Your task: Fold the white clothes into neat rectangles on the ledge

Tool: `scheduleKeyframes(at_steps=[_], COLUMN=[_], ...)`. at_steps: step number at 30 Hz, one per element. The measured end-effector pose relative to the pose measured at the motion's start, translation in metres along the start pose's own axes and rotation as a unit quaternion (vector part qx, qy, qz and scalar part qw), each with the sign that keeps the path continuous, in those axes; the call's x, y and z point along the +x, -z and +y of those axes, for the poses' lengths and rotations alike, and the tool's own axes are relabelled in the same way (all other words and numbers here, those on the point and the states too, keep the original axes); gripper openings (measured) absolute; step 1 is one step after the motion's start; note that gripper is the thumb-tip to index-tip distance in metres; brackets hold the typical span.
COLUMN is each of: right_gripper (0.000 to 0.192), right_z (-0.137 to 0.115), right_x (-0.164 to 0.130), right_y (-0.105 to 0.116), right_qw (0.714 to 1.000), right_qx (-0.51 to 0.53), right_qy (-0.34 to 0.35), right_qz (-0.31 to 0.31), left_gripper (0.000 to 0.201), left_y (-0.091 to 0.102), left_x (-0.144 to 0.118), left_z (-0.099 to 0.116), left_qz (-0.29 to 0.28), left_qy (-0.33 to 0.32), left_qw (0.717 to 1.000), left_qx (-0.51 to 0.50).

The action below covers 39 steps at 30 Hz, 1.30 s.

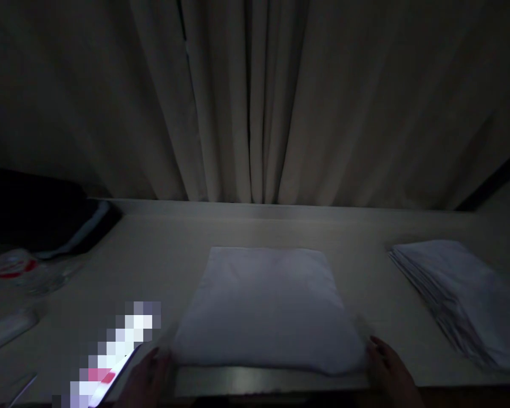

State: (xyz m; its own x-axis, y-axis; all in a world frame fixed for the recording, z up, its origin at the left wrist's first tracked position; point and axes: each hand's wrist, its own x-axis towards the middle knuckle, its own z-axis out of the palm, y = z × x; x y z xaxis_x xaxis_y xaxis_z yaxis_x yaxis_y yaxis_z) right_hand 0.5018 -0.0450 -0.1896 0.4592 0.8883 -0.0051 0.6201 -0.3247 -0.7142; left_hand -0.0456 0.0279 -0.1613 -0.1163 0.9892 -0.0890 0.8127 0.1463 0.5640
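Observation:
A white folded cloth point(268, 306) lies flat on the pale table point(174, 238) in front of me, in dim light. My left hand point(151, 377) rests at the cloth's near left corner, fingers touching its edge. My right hand point(393, 371) is at the near right corner, fingertips on the cloth's edge. Whether either hand pinches the cloth is hard to tell in the dark.
A stack of folded white cloths point(454, 294) sits at the right. A lit phone screen point(110, 357) lies at the near left. A plastic water bottle point(21, 272) and a dark bag point(38, 212) sit at the far left. Curtains point(255, 102) hang behind the table.

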Motion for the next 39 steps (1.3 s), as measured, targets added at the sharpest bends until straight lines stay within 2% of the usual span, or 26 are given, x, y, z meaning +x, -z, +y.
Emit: scheduleKeyframes(at_steps=[2, 5, 7, 9, 14, 17, 23, 25, 28, 33, 36, 39], right_gripper=[0.057, 0.063, 0.073, 0.077, 0.058, 0.057, 0.053, 0.053, 0.051, 0.043, 0.043, 0.047], right_z=[0.003, -0.011, -0.021, -0.028, -0.033, -0.032, -0.028, -0.025, -0.015, 0.011, 0.013, -0.006], right_x=[-0.011, -0.01, -0.006, -0.004, -0.006, -0.006, -0.006, -0.009, -0.02, -0.036, -0.019, 0.021], right_y=[0.006, 0.004, 0.003, 0.003, 0.006, 0.008, 0.013, 0.014, 0.013, 0.017, 0.028, 0.037], right_qw=[0.996, 0.978, 0.971, 0.97, 0.982, 0.989, 0.996, 0.997, 0.996, 0.994, 0.992, 0.991], right_qx=[0.053, 0.143, 0.166, 0.168, 0.113, 0.09, 0.033, 0.013, -0.023, -0.04, -0.055, -0.08], right_qy=[-0.057, -0.11, -0.127, -0.123, -0.081, -0.07, -0.053, -0.051, -0.051, -0.062, -0.096, -0.105], right_qz=[-0.045, -0.104, -0.119, -0.128, -0.127, -0.097, -0.059, -0.058, -0.063, -0.084, -0.066, -0.04], left_gripper=[0.049, 0.058, 0.069, 0.075, 0.062, 0.055, 0.037, 0.035, 0.041, 0.04, 0.042, 0.045], left_y=[0.005, 0.006, 0.006, 0.005, 0.003, 0.008, 0.013, 0.013, 0.01, 0.006, 0.011, 0.021], left_x=[-0.005, -0.004, -0.003, -0.002, -0.002, -0.005, -0.015, -0.016, -0.021, -0.035, -0.025, 0.008], left_z=[0.004, 0.03, 0.043, 0.045, 0.031, 0.027, 0.031, 0.028, 0.02, 0.002, -0.004, 0.008], left_qz=[-0.023, -0.043, -0.045, -0.046, -0.07, -0.075, -0.103, -0.117, -0.124, -0.056, -0.012, 0.027], left_qy=[0.056, 0.117, 0.134, 0.132, 0.168, 0.189, 0.259, 0.26, 0.225, 0.142, 0.138, 0.117], left_qw=[0.995, 0.975, 0.964, 0.956, 0.93, 0.915, 0.9, 0.903, 0.93, 0.971, 0.976, 0.987], left_qx=[-0.082, -0.182, -0.225, -0.257, -0.321, -0.348, -0.335, -0.32, -0.263, -0.182, -0.17, -0.111])
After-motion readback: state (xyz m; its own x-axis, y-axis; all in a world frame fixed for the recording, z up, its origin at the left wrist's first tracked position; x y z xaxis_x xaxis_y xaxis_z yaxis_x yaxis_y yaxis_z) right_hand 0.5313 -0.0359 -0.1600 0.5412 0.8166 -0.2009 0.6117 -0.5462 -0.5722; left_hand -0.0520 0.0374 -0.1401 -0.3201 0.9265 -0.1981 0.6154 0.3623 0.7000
